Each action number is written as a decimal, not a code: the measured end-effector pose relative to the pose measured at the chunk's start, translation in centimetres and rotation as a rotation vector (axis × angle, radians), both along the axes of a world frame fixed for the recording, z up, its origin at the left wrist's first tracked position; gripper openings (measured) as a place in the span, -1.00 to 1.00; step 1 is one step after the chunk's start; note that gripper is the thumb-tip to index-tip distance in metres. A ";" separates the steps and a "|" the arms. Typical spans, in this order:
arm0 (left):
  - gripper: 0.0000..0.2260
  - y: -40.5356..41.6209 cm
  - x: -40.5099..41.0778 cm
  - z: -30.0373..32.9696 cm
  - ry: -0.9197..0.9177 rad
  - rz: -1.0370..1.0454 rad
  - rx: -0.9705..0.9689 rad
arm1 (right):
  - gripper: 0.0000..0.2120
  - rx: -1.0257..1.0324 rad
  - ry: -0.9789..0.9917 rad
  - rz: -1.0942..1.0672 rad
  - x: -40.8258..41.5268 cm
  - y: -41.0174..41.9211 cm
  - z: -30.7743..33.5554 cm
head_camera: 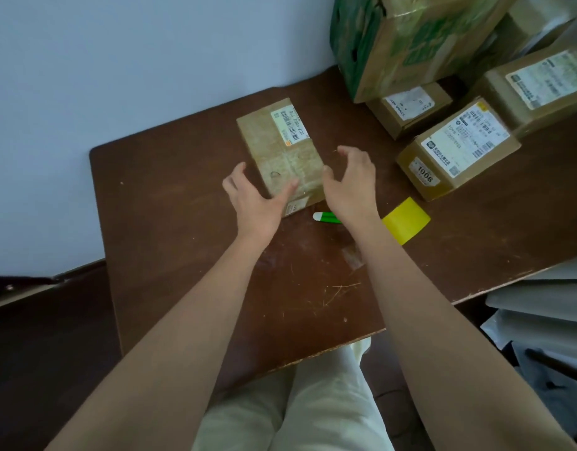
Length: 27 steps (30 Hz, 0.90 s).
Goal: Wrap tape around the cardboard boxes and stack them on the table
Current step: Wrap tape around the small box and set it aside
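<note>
— Brown and scuffed, the wooden bench (183,206) sits against a pale wall (118,60). Where is the taped box (280,151)?

— Lying flat between the hands. Left hand (257,200) has its fingers spread, thumb resting on the glossy tape; right hand (352,183) hovers open beside the box's right edge.

— And the other boxes (456,148)?

— Rectangular, labelled cardboard, stacked at the far right.

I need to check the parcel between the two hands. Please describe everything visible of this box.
The cardboard box is brown, oblong and closed, lying flat on the dark table near the wall. Glossy tape crosses its top; a barcode label sits at its far end. The left hand rests its thumb on the near top; the right hand is beside it, contact unclear.
</note>
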<state>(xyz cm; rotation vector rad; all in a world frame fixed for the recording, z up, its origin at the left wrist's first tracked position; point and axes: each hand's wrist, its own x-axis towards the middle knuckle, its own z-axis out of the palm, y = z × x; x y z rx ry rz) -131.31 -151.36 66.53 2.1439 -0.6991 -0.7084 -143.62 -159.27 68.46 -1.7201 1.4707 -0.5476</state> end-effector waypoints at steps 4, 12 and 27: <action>-0.31 -0.4 0.5 -1.4 0.278 0.016 0.011 | -0.56 0.308 -0.138 -0.031 2.7 -0.8 -2.2; -0.56 -1.0 0.9 -1.3 0.647 0.259 -0.125 | -0.72 0.283 -0.342 -0.148 3.1 -0.2 -3.8; -0.41 -4.7 -1.3 -1.7 -0.506 -0.127 0.181 | -0.68 0.200 -0.287 -0.016 2.0 -0.5 -4.4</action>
